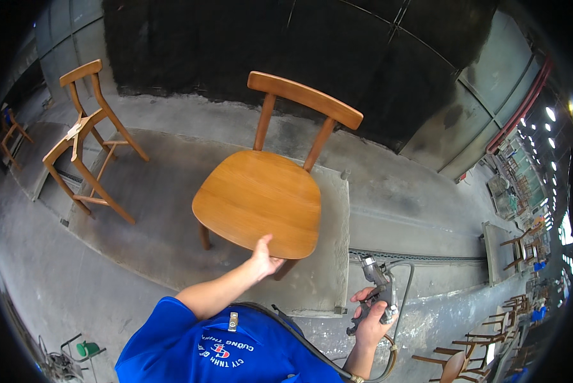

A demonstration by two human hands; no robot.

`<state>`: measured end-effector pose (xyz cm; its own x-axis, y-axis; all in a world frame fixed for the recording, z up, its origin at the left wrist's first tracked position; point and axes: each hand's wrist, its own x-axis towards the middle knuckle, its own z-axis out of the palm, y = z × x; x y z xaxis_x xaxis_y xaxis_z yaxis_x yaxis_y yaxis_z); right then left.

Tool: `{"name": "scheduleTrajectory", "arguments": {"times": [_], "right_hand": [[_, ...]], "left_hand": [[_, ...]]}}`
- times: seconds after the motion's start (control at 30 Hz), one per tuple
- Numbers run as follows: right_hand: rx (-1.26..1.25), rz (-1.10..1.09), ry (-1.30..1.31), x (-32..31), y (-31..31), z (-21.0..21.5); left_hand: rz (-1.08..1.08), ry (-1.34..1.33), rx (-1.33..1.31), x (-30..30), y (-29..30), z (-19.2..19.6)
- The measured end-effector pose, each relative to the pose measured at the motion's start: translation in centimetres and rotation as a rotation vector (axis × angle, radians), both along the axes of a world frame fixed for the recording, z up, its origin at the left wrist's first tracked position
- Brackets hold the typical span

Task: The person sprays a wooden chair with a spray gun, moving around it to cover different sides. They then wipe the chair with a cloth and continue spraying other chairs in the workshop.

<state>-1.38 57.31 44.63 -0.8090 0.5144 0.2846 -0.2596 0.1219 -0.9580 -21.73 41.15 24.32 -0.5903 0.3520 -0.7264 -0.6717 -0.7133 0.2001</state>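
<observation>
A brown wooden chair with a curved backrest stands on a grey platform in front of me. My left hand grips the front edge of its seat, thumb on top. My right hand holds a grey spray gun by its handle, low and to the right of the chair, nozzle pointing up and away. A hose loops from the gun down past my right wrist.
A taller unfinished wooden chair frame stands at the left on the platform. Dark stained wall panels rise behind. More chairs stand at the lower right, and others at the far left edge. A green object lies lower left.
</observation>
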Motion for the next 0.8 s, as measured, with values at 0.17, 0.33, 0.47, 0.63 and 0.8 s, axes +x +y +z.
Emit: {"name": "scheduleTrajectory", "arguments": {"times": [0.17, 0.33, 0.47, 0.63, 0.8], "right_hand": [[0.04, 0.088, 0.082, 0.0, -2.8, 0.6], [0.1, 0.009, 0.077, -1.2, -4.7, 0.8], [0.12, 0.12, 0.068, -1.3, -5.1, 0.4], [0.172, 0.048, 0.069, -1.2, -4.6, -0.2], [0.175, -0.045, 0.065, -1.1, -4.0, -0.1]], "left_hand": [[-0.297, -0.003, 0.061, 2.5, 3.9, -1.9], [-0.364, 0.123, 0.106, 4.2, 1.4, -3.6], [-0.134, 0.023, 0.146, 2.6, -4.5, -4.1], [0.027, 0.094, 0.176, 1.6, -9.4, -3.5], [-0.014, 0.126, 0.228, 1.6, -9.3, -2.0]]}}
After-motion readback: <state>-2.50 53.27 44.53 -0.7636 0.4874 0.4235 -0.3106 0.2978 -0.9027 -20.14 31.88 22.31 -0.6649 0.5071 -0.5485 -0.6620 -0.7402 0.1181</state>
